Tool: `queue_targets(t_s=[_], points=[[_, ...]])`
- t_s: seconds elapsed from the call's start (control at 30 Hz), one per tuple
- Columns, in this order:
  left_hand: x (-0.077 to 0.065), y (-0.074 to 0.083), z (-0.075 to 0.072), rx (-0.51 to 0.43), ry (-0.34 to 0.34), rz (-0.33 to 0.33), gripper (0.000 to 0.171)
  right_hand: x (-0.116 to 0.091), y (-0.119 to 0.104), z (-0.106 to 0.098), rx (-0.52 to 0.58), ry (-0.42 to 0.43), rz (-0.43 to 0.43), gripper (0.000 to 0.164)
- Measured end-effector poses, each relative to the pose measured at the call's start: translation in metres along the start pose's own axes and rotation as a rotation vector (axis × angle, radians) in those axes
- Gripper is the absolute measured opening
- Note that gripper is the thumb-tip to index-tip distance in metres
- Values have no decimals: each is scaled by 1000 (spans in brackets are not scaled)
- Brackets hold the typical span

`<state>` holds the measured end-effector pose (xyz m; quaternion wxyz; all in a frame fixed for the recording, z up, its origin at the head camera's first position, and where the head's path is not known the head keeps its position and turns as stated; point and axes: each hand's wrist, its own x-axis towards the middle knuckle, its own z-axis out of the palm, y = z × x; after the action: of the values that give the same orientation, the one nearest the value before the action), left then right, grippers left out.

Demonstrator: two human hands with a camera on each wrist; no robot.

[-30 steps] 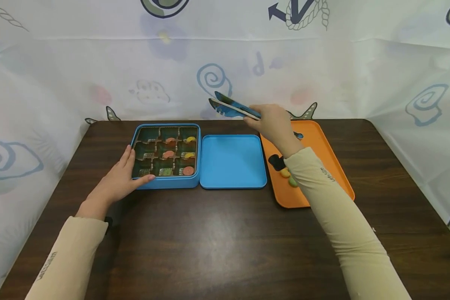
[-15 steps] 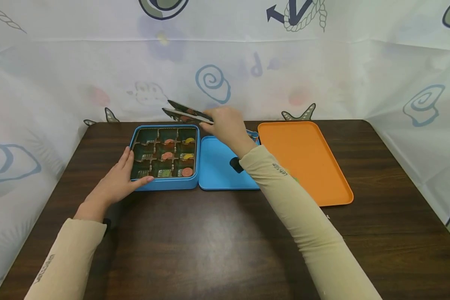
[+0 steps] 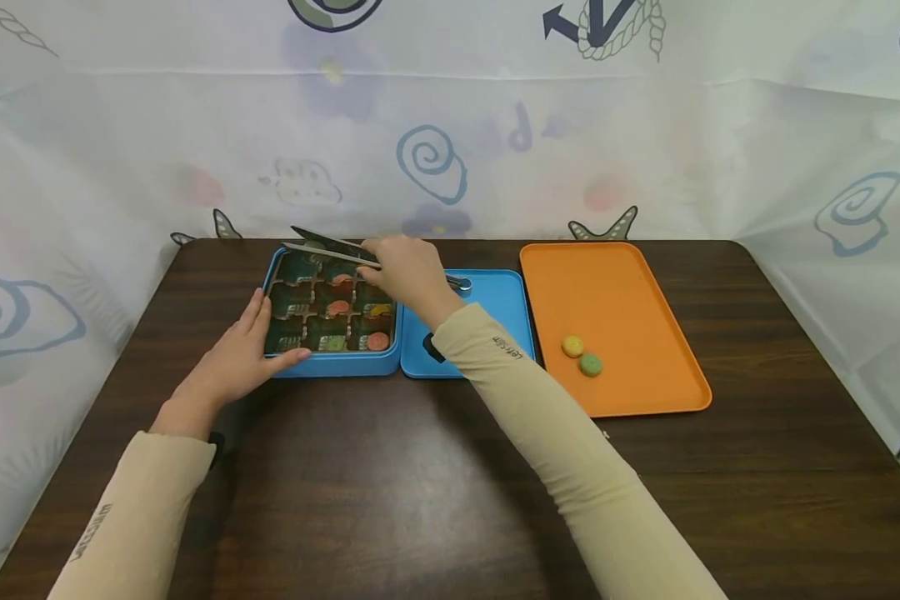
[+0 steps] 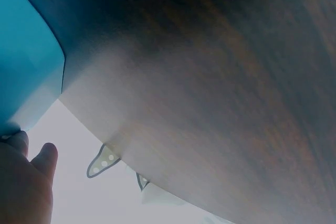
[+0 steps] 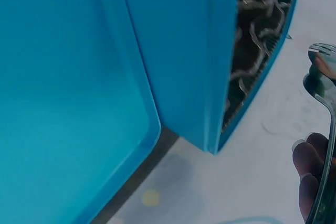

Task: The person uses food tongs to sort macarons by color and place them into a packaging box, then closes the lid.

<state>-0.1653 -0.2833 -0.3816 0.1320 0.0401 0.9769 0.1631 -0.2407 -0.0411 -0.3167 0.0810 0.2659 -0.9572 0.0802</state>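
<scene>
My left hand (image 3: 232, 358) rests against the left side of a blue box (image 3: 345, 367), straight fingers on its wall, thumb at the front edge. Inside, a dark insert divides it into several compartments, some bearing pink, yellow or green round pieces. My right hand (image 3: 408, 271) grips metal tongs (image 3: 330, 255) over the box's back row. Their fork-shaped and spoon-shaped ends stand close together in the right wrist view, with a small green piece (image 5: 316, 83) between them. The hand covers the box's back right corner in the head view.
A blue lid or shallow tray (image 3: 495, 292) lies right of the box, partly under my right forearm. Beyond it is an orange tray (image 3: 630, 333) with a yellow piece (image 3: 572, 346) and a green piece (image 3: 590, 365). A patterned cloth hangs behind the table.
My right hand has carried the tongs left from above the orange tray, across the blue lid, and down over the box. My left hand has stayed against the box.
</scene>
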Motion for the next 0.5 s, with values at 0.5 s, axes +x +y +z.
queue_targets(t_s=[0.5], points=[[-1,-2,0,7,-1,1,110,10,-28,23,-64,24,-71,42]])
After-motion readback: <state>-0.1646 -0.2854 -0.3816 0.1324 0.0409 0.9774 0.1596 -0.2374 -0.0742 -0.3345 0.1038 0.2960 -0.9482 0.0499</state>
